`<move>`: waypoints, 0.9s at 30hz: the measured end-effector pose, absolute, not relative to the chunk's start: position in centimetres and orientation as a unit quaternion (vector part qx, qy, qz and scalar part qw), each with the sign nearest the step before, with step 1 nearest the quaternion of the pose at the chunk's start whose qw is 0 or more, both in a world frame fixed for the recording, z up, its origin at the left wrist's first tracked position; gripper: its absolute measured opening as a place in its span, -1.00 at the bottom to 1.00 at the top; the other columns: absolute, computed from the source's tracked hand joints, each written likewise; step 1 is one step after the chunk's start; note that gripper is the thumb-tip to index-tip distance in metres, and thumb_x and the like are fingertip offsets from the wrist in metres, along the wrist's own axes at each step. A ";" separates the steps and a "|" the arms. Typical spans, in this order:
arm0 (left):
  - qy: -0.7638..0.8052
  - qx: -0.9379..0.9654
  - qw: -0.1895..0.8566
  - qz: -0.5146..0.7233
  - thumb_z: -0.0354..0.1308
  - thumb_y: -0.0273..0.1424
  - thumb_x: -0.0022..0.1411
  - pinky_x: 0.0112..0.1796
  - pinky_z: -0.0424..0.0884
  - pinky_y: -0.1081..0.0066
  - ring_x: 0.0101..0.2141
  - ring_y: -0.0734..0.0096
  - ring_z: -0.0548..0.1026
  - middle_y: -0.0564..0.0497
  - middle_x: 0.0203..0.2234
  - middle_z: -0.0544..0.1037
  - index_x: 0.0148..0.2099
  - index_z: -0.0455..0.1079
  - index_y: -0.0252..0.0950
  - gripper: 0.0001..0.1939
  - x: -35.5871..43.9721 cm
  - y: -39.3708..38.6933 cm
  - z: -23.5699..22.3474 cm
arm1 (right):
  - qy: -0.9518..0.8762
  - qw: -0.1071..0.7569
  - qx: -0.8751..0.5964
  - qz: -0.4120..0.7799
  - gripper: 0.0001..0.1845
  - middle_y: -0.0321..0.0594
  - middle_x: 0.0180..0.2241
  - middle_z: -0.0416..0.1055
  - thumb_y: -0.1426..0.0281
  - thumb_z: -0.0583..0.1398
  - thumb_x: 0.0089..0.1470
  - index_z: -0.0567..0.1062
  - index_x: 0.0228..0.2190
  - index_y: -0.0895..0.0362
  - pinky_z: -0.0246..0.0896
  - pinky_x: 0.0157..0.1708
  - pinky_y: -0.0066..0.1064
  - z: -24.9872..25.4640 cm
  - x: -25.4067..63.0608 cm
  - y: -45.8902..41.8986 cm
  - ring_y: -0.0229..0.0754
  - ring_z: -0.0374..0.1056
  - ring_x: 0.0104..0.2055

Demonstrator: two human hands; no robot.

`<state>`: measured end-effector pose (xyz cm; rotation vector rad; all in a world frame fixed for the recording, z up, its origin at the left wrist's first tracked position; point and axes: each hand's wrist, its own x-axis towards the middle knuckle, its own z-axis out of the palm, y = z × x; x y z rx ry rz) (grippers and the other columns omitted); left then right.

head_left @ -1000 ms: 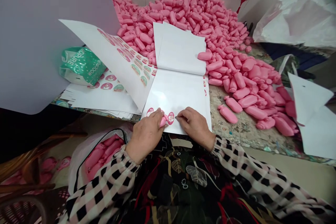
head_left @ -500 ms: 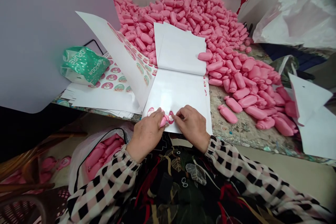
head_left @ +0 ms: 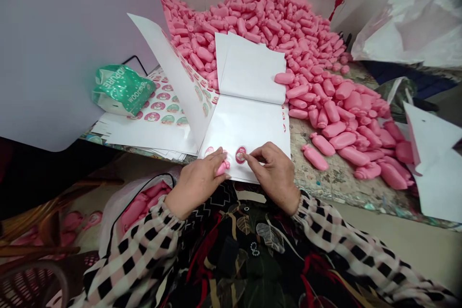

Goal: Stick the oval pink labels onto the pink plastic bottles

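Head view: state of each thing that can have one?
Left hand: closed on small pink plastic bottle
Small pink plastic bottle: held, partly hidden
Right hand: fingertips at oval pink sticker; grip unclear
Oval pink sticker: peeled or stuck, cannot tell
Raised white paper sheet: bent, tilted
Green dotted plastic bag: crumpled
Heaped pink plastic bottles: loose

1. Shiny green dotted plastic bag (head_left: 122, 90), beyond the left hand (head_left: 199, 180): "DPURE" and "WOO", the rest unclear.
2. Small pink oval label (head_left: 240, 155) at the right hand's (head_left: 276, 175) fingertips: print too small to read.
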<state>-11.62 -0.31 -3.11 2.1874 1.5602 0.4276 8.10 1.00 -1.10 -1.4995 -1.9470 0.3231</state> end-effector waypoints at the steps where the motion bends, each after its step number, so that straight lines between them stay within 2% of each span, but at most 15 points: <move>1: 0.556 0.780 0.230 0.172 0.10 -0.20 0.19 0.12 0.16 0.16 0.16 0.18 0.23 -0.07 0.18 0.29 0.18 0.23 -0.19 -0.48 -11.7 -0.4 -2.9 | -0.735 0.337 -0.574 0.129 -0.73 -0.28 -0.46 0.37 0.22 0.15 0.12 0.46 -0.51 0.10 0.11 -0.35 -0.42 -1.0 8.3 1.1 -0.26 0.27 -0.36; 3: 0.567 0.730 0.295 0.241 0.14 -0.16 0.15 0.11 0.18 0.17 0.12 0.18 0.29 -0.04 0.10 0.39 0.10 0.33 -0.17 -0.53 -11.8 -0.8 -2.4 | -0.712 0.367 -0.576 0.160 -0.75 -0.29 -0.46 0.37 0.22 0.17 0.09 0.46 -0.51 0.10 0.12 -0.35 -0.42 -0.7 8.7 1.2 -0.26 0.26 -0.38; 4: 0.576 0.681 0.344 0.293 0.14 -0.13 0.14 0.05 0.25 0.21 0.03 0.20 0.38 -0.03 0.03 0.45 0.05 0.36 -0.17 -0.55 -11.6 -1.0 -2.1 | -0.696 0.384 -0.576 0.189 -0.76 -0.29 -0.47 0.38 0.22 0.19 0.07 0.46 -0.52 0.10 0.12 -0.37 -0.42 -0.5 8.8 1.2 -0.27 0.25 -0.40; 6: 0.559 0.537 0.491 0.399 0.07 -0.02 0.15 -0.21 0.42 0.34 -0.26 0.34 0.51 -0.06 -0.13 0.53 0.00 0.37 -0.22 -0.52 -11.0 -1.3 -1.5 | -0.657 0.409 -0.570 0.276 -0.75 -0.32 -0.50 0.37 0.19 0.23 0.01 0.45 -0.52 0.11 0.12 -0.42 -0.43 0.1 8.9 1.1 -0.29 0.23 -0.46; 8: 0.481 0.358 0.656 0.459 -0.03 0.09 0.14 -0.51 0.37 0.48 -0.52 0.50 0.44 -0.04 -0.31 0.53 -0.04 0.36 -0.25 -0.43 -10.0 -1.5 -1.1 | -0.620 0.411 -0.558 0.369 -0.72 -0.34 -0.54 0.36 0.16 0.27 -0.05 0.44 -0.53 0.12 0.11 -0.48 -0.44 0.6 8.6 0.8 -0.31 0.20 -0.51; 10: 0.399 0.212 0.759 0.469 -0.07 0.11 0.15 -0.63 0.29 0.54 -0.61 0.56 0.38 0.02 -0.44 0.49 -0.09 0.33 -0.24 -0.44 -8.9 -1.5 -1.0 | -0.597 0.403 -0.540 0.435 -0.71 -0.36 -0.56 0.35 0.17 0.30 -0.10 0.43 -0.53 0.12 0.10 -0.51 -0.46 0.9 8.3 0.5 -0.32 0.19 -0.53; 13: 0.372 0.125 0.788 0.474 -0.04 0.03 0.20 -0.62 0.34 0.53 -0.62 0.53 0.41 0.07 -0.51 0.44 -0.12 0.30 -0.24 -0.54 -7.5 -1.3 -1.3 | -0.581 0.398 -0.512 0.492 -0.73 -0.36 -0.55 0.37 0.21 0.32 -0.12 0.42 -0.53 0.13 0.14 -0.49 -0.47 0.9 7.8 0.0 -0.33 0.23 -0.52; 19: 0.375 0.164 0.777 0.478 -0.09 0.02 0.23 -0.62 0.38 0.50 -0.63 0.49 0.43 0.06 -0.54 0.42 -0.09 0.31 -0.28 -0.51 -6.7 -1.4 -1.8 | -0.546 0.371 -0.473 0.583 -0.71 -0.36 -0.59 0.43 0.16 0.28 -0.07 0.37 -0.51 0.10 0.28 -0.45 -0.39 0.7 7.6 -0.3 -0.28 0.36 -0.54; 24: 0.374 0.180 0.777 0.474 -0.07 0.03 0.21 -0.64 0.39 0.50 -0.63 0.52 0.44 0.03 -0.44 0.47 -0.11 0.32 -0.25 -0.52 -6.6 -1.3 -2.1 | -0.584 0.346 -0.494 0.542 -0.70 -0.34 -0.56 0.43 0.13 0.27 -0.06 0.39 -0.48 0.10 0.26 -0.42 -0.37 0.0 7.9 -0.2 -0.27 0.35 -0.51; 27: 0.371 0.193 0.781 0.463 -0.10 0.06 0.20 -0.63 0.39 0.50 -0.62 0.51 0.44 0.05 -0.50 0.45 -0.12 0.32 -0.27 -0.49 -6.7 -1.3 -2.1 | -0.612 0.330 -0.513 0.504 -0.68 -0.34 -0.55 0.42 0.11 0.27 -0.08 0.41 -0.49 0.11 0.22 -0.43 -0.40 -0.4 8.1 0.0 -0.27 0.32 -0.49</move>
